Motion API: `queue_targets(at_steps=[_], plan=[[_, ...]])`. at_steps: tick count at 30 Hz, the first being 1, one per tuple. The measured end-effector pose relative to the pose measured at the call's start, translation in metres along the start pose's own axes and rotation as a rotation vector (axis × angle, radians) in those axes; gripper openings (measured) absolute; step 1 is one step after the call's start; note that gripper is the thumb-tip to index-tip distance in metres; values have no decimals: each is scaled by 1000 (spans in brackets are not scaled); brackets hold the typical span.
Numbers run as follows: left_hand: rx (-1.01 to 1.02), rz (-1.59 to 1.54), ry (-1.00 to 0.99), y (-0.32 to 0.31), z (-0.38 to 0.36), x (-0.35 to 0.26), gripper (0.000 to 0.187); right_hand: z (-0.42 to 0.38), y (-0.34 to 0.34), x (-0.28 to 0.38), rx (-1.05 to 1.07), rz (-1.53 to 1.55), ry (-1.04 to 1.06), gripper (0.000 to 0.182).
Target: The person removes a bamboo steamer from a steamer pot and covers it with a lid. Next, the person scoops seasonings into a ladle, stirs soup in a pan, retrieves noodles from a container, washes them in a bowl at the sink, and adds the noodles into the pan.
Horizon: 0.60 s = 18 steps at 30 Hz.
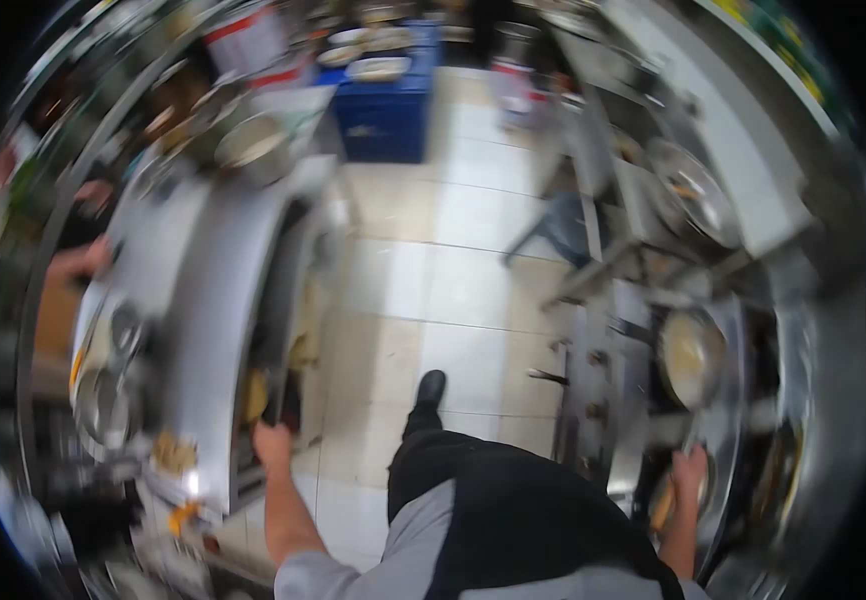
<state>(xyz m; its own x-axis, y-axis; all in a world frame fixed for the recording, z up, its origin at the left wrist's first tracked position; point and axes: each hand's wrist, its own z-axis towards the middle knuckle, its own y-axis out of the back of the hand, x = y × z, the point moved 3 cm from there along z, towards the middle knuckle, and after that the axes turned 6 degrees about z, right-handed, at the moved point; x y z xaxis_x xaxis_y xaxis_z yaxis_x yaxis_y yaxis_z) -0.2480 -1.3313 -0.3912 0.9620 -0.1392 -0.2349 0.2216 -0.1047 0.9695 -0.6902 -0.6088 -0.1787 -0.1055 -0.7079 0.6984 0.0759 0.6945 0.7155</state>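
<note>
On the right, my right hand (690,470) is closed around the handle of a frying pan (693,358) that sits on the stove. Pale yellowish food covers the pan's inside. My left hand (273,441) is closed at the front side of the steel counter (203,330), by a dark narrow thing, too blurred to name. A yellowish item (255,395) lies just beyond that hand, inside the counter's open side. Close to my right hand, a second round pan (665,505) is partly hidden by the wrist.
A blue chest (383,120) with plates on top stands at the aisle's far end. Along the right are the stove (593,390), a blue-grey stool (563,230) and a large metal bowl (693,190). Another person's hand (88,260) reaches over the counter's left side, near metal bowls (108,405).
</note>
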Motion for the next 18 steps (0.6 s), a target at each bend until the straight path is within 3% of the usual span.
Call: queue_targets(at_steps=[1, 2, 3, 5, 7, 10, 12, 13, 15, 17, 18], plan=[[-3, 38, 97, 9, -11, 8, 45, 8, 3, -27, -53, -212, 156, 32], [-2, 75, 194, 20, -23, 14, 42, 8, 4, -29, -39, -223, 150, 32], [39, 72, 243, 13, -26, 29, 46, 31, 7, -78, 1, -225, 117, 34], [66, 57, 343, 1, -34, 59, 51, 32, 6, -65, -43, -351, 21, 36], [86, 22, 372, -6, -28, 71, 56, 44, 3, -84, -104, -345, 95, 36], [62, 33, 427, 15, -15, 67, 46, 46, -8, -72, -116, -307, 101, 32], [6, 67, 498, 18, -1, 68, 39, 69, -11, -99, -110, -221, 58, 31], [138, 100, 512, 20, 5, 68, 45, 81, -13, -115, -98, -144, -7, 30], [-164, -1, 362, -34, 24, 104, 50, 73, -21, -82, -80, -3, -20, 27], [-216, -14, 361, -68, 34, 120, 49, 61, -32, -46, -108, -10, -133, 24], [-211, 109, 267, -76, 38, 123, 47, 62, -36, -40, -119, -4, -123, 24]])
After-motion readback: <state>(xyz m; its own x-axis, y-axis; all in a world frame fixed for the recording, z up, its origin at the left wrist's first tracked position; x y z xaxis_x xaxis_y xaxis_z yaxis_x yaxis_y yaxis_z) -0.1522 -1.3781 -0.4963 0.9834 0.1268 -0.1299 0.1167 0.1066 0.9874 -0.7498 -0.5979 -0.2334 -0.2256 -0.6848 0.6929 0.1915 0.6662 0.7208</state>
